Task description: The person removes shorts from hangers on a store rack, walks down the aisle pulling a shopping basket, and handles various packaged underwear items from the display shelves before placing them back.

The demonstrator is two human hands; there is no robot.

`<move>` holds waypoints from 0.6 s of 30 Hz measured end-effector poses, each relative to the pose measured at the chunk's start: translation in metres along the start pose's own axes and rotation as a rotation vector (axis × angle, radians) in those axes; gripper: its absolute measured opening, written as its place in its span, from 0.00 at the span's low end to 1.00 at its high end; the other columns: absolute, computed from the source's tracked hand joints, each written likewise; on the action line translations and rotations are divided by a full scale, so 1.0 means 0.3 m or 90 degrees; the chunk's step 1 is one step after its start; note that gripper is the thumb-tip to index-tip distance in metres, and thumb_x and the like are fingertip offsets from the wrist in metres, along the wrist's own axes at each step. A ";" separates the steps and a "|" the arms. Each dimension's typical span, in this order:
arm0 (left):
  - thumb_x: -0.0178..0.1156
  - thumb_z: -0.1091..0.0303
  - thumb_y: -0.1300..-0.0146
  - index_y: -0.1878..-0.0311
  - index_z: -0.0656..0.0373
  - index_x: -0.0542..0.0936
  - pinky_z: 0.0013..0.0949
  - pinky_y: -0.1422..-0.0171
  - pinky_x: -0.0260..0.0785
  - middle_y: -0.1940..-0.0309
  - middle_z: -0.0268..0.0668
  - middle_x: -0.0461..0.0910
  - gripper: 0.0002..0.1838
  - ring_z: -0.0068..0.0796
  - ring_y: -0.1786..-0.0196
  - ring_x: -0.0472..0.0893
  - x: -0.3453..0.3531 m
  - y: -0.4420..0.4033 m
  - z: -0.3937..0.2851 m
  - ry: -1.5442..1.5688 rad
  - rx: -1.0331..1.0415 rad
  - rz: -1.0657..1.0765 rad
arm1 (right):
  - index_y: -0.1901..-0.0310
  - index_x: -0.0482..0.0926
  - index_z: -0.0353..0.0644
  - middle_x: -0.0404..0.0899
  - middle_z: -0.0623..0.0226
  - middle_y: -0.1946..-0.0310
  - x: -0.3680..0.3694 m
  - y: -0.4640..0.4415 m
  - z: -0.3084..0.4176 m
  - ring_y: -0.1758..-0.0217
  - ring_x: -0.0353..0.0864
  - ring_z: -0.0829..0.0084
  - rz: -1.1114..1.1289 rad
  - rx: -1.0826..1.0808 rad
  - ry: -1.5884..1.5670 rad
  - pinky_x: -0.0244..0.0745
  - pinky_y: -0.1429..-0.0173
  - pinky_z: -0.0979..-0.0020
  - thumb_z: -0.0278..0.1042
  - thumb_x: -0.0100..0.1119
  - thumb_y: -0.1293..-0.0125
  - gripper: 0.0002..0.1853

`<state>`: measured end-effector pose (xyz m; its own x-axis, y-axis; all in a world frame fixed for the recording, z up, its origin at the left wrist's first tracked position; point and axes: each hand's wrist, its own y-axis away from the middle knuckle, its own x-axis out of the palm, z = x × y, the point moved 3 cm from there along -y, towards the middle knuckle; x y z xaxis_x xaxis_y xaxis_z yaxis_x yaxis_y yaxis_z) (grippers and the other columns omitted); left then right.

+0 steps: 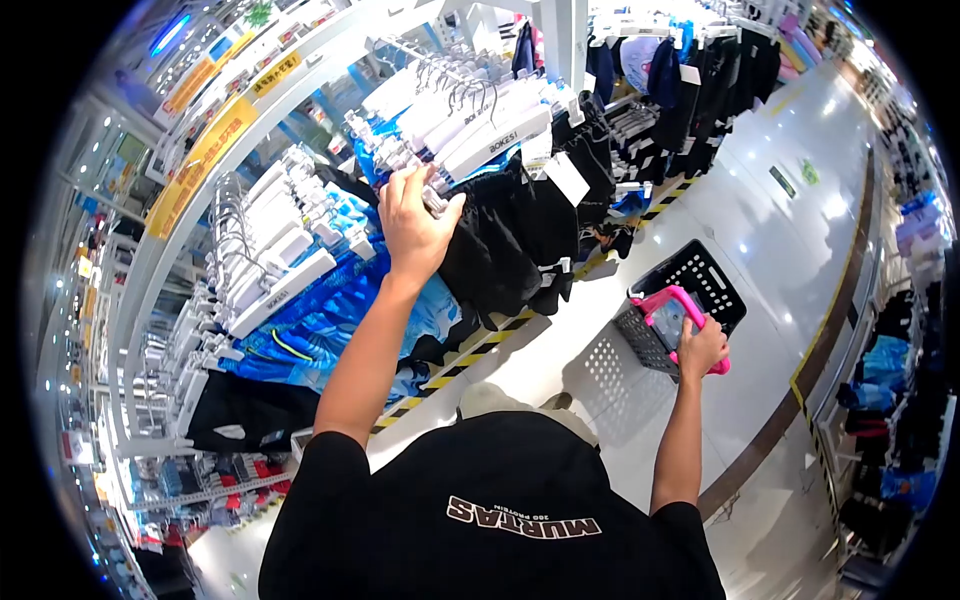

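My left hand (413,222) reaches up to the clothes rack, its fingers and thumb closed around a hanger clip (436,201) at the end of a row of white hangers (495,142). Black shorts (500,235) hang from these hangers, right beside the hand. To the left of my forearm are blue patterned swim shorts (345,320) on more white hangers. My right hand (703,347) is wrapped round the pink handle (672,296) of a dark shopping basket (712,275), held off to the right above the floor.
A white rack frame (565,50) rises ahead. Yellow-and-black striped tape (440,380) runs along the rack's base. The tiled aisle (780,210) stretches away to the upper right. Another clothes display (885,390) lines the far right side. White tags (567,178) dangle from the shorts.
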<state>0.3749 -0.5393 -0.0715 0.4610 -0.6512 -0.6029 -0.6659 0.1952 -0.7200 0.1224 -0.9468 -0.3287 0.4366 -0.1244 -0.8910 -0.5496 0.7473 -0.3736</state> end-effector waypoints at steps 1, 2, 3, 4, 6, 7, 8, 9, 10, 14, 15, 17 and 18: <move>0.74 0.65 0.49 0.48 0.59 0.81 0.42 0.38 0.66 0.52 0.40 0.77 0.24 0.43 0.47 0.75 0.009 -0.005 0.006 0.005 0.000 0.015 | 0.48 0.81 0.47 0.79 0.67 0.55 0.008 -0.013 -0.010 0.45 0.76 0.58 0.016 0.002 0.000 0.58 0.33 0.49 0.51 0.67 0.39 0.22; 0.74 0.64 0.49 0.49 0.57 0.82 0.42 0.41 0.66 0.53 0.39 0.77 0.23 0.43 0.50 0.75 0.014 -0.013 0.014 0.011 0.002 0.026 | 0.48 0.81 0.47 0.79 0.66 0.55 0.012 -0.025 -0.014 0.45 0.76 0.58 0.016 -0.002 -0.006 0.58 0.34 0.49 0.51 0.67 0.39 0.22; 0.73 0.64 0.48 0.53 0.56 0.84 0.41 0.43 0.65 0.55 0.37 0.77 0.18 0.41 0.52 0.75 0.013 -0.020 0.014 0.011 -0.001 0.021 | 0.48 0.81 0.47 0.79 0.66 0.54 0.015 -0.035 -0.018 0.45 0.76 0.58 0.015 -0.004 -0.012 0.58 0.34 0.49 0.51 0.67 0.39 0.22; 0.73 0.64 0.48 0.54 0.55 0.84 0.41 0.43 0.65 0.55 0.37 0.77 0.17 0.40 0.52 0.75 0.014 -0.023 0.014 -0.004 0.005 0.016 | 0.48 0.81 0.47 0.79 0.66 0.54 0.017 -0.044 -0.023 0.45 0.76 0.58 0.016 -0.007 -0.018 0.58 0.34 0.49 0.51 0.66 0.39 0.22; 0.72 0.64 0.47 0.56 0.55 0.85 0.40 0.43 0.64 0.56 0.35 0.78 0.14 0.39 0.51 0.75 0.007 -0.026 0.018 -0.033 0.020 0.008 | 0.48 0.81 0.48 0.79 0.66 0.54 0.022 -0.061 -0.032 0.45 0.76 0.58 0.013 -0.009 -0.011 0.58 0.34 0.49 0.50 0.66 0.39 0.22; 0.71 0.65 0.47 0.59 0.54 0.86 0.40 0.42 0.63 0.56 0.33 0.78 0.11 0.37 0.51 0.75 -0.007 -0.032 0.010 -0.081 0.077 -0.019 | 0.48 0.81 0.48 0.79 0.67 0.54 0.026 -0.070 -0.037 0.45 0.76 0.58 0.011 -0.011 -0.006 0.58 0.34 0.50 0.51 0.66 0.39 0.22; 0.71 0.65 0.46 0.59 0.53 0.87 0.40 0.40 0.63 0.55 0.33 0.78 0.11 0.37 0.49 0.74 -0.021 -0.035 0.004 -0.092 0.083 -0.024 | 0.47 0.81 0.48 0.79 0.67 0.54 0.034 -0.074 -0.037 0.45 0.76 0.58 0.009 -0.011 0.000 0.58 0.34 0.50 0.51 0.66 0.39 0.22; 0.71 0.66 0.46 0.59 0.53 0.87 0.40 0.39 0.62 0.54 0.33 0.79 0.11 0.37 0.48 0.74 -0.037 -0.032 -0.010 -0.101 0.089 -0.028 | 0.48 0.81 0.48 0.79 0.67 0.54 0.027 -0.082 -0.036 0.45 0.76 0.59 0.014 -0.010 0.012 0.59 0.34 0.50 0.51 0.65 0.39 0.22; 0.72 0.66 0.46 0.58 0.53 0.87 0.40 0.37 0.61 0.53 0.34 0.79 0.11 0.37 0.46 0.73 -0.050 -0.031 -0.025 -0.108 0.097 -0.032 | 0.48 0.81 0.48 0.79 0.67 0.54 0.029 -0.087 -0.036 0.45 0.76 0.59 0.013 -0.013 0.012 0.59 0.34 0.50 0.52 0.65 0.38 0.22; 0.71 0.65 0.47 0.60 0.52 0.87 0.39 0.41 0.61 0.56 0.30 0.78 0.11 0.36 0.48 0.72 -0.079 -0.048 -0.048 -0.071 0.108 -0.014 | 0.48 0.81 0.48 0.80 0.67 0.54 0.037 -0.091 -0.058 0.46 0.76 0.59 0.016 -0.007 0.016 0.59 0.35 0.51 0.53 0.64 0.38 0.22; 0.70 0.64 0.47 0.62 0.53 0.86 0.39 0.42 0.61 0.58 0.32 0.79 0.09 0.36 0.50 0.73 -0.087 -0.063 -0.050 -0.044 0.105 -0.012 | 0.48 0.81 0.48 0.80 0.67 0.54 0.039 -0.102 -0.057 0.46 0.76 0.60 0.017 -0.006 0.016 0.59 0.35 0.51 0.53 0.64 0.38 0.22; 0.70 0.64 0.46 0.63 0.54 0.85 0.39 0.42 0.61 0.61 0.34 0.80 0.08 0.37 0.51 0.75 -0.089 -0.095 -0.029 -0.003 0.056 0.046 | 0.47 0.80 0.49 0.80 0.67 0.53 0.041 -0.111 -0.058 0.45 0.76 0.59 0.037 -0.004 0.018 0.59 0.34 0.49 0.53 0.63 0.37 0.22; 0.69 0.64 0.45 0.64 0.55 0.85 0.39 0.43 0.61 0.63 0.35 0.80 0.08 0.38 0.52 0.75 -0.090 -0.107 -0.012 0.017 0.029 0.076 | 0.47 0.80 0.49 0.80 0.67 0.52 0.039 -0.106 -0.057 0.44 0.76 0.58 0.050 -0.003 0.020 0.58 0.34 0.49 0.53 0.62 0.37 0.22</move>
<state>0.3819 -0.5306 -0.0310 0.3634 -0.6403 -0.6767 -0.6873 0.3060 -0.6587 0.1327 -0.9832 -0.3317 0.3703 -0.0861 -0.9249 -0.5849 0.7519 -0.3042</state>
